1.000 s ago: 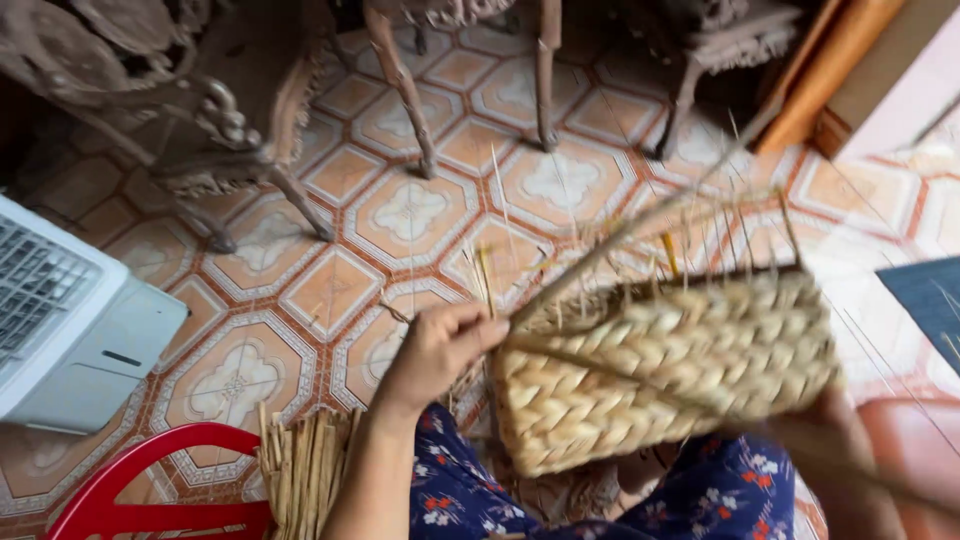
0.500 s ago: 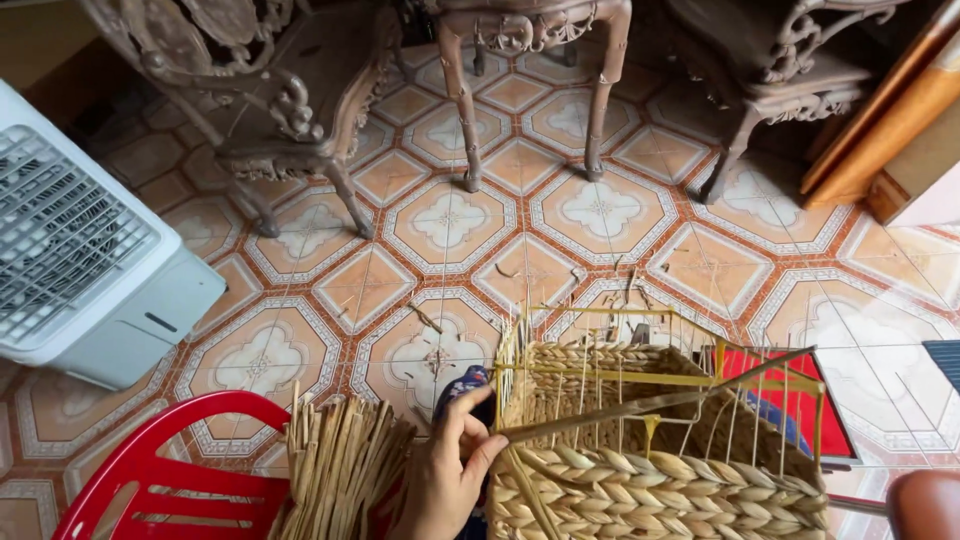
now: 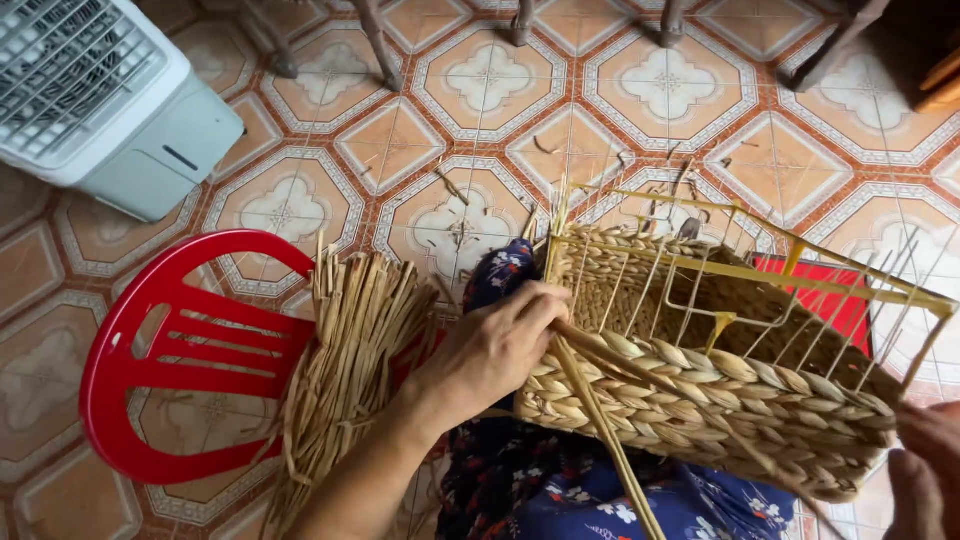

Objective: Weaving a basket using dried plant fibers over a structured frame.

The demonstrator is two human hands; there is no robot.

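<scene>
1. The basket (image 3: 700, 390) rests on the person's lap, tipped so its open top faces away, with yellow wire ribs (image 3: 760, 270) standing bare above the woven part
2. The left hand (image 3: 495, 350) is pinched around a strand (image 3: 600, 420) at the basket's near left corner, fingers closed on it right where it meets the braid
3. To do this step well, I would judge the strand needs to stay taut and sit tight against the row below before it passes the next rib; slack here would leave a gap at the corner
4. The bundle of straw (image 3: 350, 350) lies across the red chair (image 3: 170, 350) just beside the left arm, handy for a fresh piece
5. The right hand (image 3: 925, 470) is cut off at the lower right edge; it sits by the basket's far end, but I cannot tell whether it grips anything
6. The basket's bottom and far side are hidden, and the strand's lower end runs out of view
7. A white fan unit (image 3: 100, 90) stands on the tiled floor (image 3: 480, 130), well apart
</scene>
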